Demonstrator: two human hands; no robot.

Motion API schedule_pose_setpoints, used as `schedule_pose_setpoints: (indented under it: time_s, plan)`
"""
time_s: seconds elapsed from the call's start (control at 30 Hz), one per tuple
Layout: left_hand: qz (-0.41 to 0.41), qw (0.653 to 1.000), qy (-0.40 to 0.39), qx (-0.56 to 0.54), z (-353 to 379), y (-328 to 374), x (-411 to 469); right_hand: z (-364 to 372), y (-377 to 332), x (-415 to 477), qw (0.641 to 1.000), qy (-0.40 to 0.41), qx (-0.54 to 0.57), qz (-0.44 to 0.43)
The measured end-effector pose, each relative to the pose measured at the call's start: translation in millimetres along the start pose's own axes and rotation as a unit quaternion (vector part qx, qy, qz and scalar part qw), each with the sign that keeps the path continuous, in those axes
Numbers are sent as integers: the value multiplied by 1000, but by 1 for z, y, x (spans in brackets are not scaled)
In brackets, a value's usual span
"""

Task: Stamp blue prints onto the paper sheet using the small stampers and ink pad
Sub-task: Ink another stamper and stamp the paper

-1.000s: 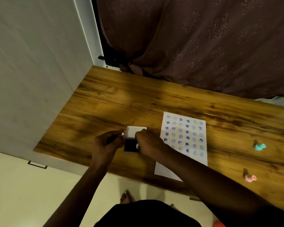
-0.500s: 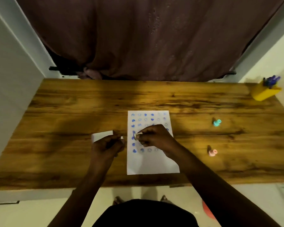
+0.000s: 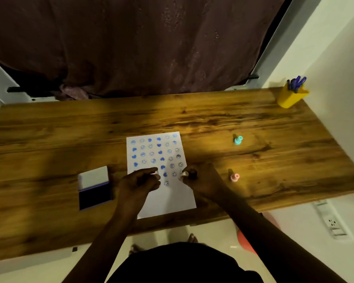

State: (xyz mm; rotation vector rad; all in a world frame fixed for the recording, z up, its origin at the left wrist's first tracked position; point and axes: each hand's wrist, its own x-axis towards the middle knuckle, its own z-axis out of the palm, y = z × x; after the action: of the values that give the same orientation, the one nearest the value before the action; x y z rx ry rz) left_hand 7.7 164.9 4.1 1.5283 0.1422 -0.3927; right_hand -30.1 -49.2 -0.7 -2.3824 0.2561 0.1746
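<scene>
A white paper sheet (image 3: 168, 198) lies on the wooden table (image 3: 49, 139), covered in rows of blue heart and smiley prints. My left hand (image 3: 138, 180) rests on the sheet's left side, fingers pinched on a small pale stamper (image 3: 156, 172). My right hand (image 3: 202, 179) is at the sheet's right edge, shut on another small stamper (image 3: 184, 174). The open ink pad (image 3: 95, 194), dark blue with a white lid, sits left of the sheet. A teal stamper (image 3: 238, 139) and a pink stamper (image 3: 234, 177) lie on the table to the right.
A yellow cup of blue pens (image 3: 292, 94) stands at the table's far right corner. A dark curtain (image 3: 131, 43) hangs behind the table. White walls close in on both sides. A power strip (image 3: 333, 221) lies on the floor at right.
Both hands left the ink pad and moved right onto the sheet. The right hand went on to the sheet's right edge. My head turned, bringing the whole table into view.
</scene>
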Motion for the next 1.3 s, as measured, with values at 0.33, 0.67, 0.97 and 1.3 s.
schedule_pose_setpoints:
  time_s: [0.33,0.67,0.97,1.3]
  plan:
    - [-14,1000,17,-11,-2,-8,6,33,0,12,986,-52,-155,-18]
    - [-20,999,26,-26,-2,-16,14,39,-5,16,975,-63,-213,-14]
    - [-11,999,21,23,3,-6,17,36,-7,21,972,-66,-226,-16]
    - [5,998,-60,29,21,11,9,-46,-7,10,950,-19,295,99]
